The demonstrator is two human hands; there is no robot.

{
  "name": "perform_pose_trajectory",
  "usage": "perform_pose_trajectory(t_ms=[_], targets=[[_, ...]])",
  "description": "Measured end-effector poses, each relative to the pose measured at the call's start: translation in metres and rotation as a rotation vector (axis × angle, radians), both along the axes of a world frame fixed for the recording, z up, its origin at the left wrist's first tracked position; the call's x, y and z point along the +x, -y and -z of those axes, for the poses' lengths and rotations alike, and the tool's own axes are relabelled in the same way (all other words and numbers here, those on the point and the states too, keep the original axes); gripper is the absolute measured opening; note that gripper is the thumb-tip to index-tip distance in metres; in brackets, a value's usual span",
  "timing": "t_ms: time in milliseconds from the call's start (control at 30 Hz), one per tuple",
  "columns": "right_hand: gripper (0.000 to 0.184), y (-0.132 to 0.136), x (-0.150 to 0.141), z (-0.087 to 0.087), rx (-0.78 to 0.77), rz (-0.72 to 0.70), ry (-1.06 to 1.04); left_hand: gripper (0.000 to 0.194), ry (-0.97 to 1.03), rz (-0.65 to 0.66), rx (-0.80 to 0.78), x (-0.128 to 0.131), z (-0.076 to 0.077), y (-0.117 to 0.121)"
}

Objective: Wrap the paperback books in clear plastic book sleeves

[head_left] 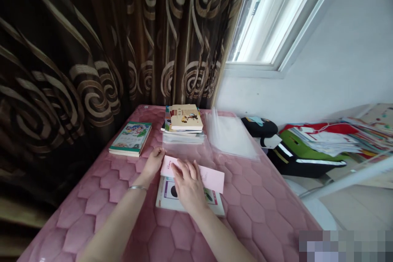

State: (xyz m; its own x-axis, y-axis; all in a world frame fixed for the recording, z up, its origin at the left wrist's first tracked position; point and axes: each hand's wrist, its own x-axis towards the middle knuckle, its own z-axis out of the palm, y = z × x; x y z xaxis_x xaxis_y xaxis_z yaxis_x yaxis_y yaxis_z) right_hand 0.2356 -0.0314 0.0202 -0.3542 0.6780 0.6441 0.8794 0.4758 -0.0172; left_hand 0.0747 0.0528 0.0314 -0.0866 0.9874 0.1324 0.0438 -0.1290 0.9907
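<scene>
A clear plastic book cover (187, 147) lies over the bed, with a pink paper strip (213, 178) bearing red print along its near edge. At the strip's left end, my left hand (154, 162) has its fingers pinched on the cover's corner. My right hand (190, 185) rests flat across the middle of the strip, fingers stretched out. Beneath the strip and that hand is a book (167, 202) with a pale cover and framed pictures, partly hidden. A bracelet circles my left wrist.
Stacked books (186, 118) stand behind the cover. Two green-edged books (130, 138) lie left, and clear plastic sheets (231, 135) lie right, all on the pink quilted mattress (104, 200). Beyond its right edge are a black and green bag (303, 151) and piled papers (331, 141).
</scene>
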Motion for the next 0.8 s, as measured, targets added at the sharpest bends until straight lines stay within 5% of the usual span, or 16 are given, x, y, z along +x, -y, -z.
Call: perform_pose_trajectory(t_ms=[233,533,800], targets=[[0.043,0.002,0.000,-0.004,-0.033,-0.013,0.003,0.040,0.121,-0.018,-0.033,0.005,0.018,0.021],[0.041,-0.001,0.001,0.001,-0.103,-0.033,-0.005,0.049,0.405,0.138,-0.108,0.003,0.015,0.022],[0.041,-0.002,0.002,0.002,-0.125,-0.016,0.036,0.064,0.370,0.218,-0.053,0.005,0.011,0.026]])
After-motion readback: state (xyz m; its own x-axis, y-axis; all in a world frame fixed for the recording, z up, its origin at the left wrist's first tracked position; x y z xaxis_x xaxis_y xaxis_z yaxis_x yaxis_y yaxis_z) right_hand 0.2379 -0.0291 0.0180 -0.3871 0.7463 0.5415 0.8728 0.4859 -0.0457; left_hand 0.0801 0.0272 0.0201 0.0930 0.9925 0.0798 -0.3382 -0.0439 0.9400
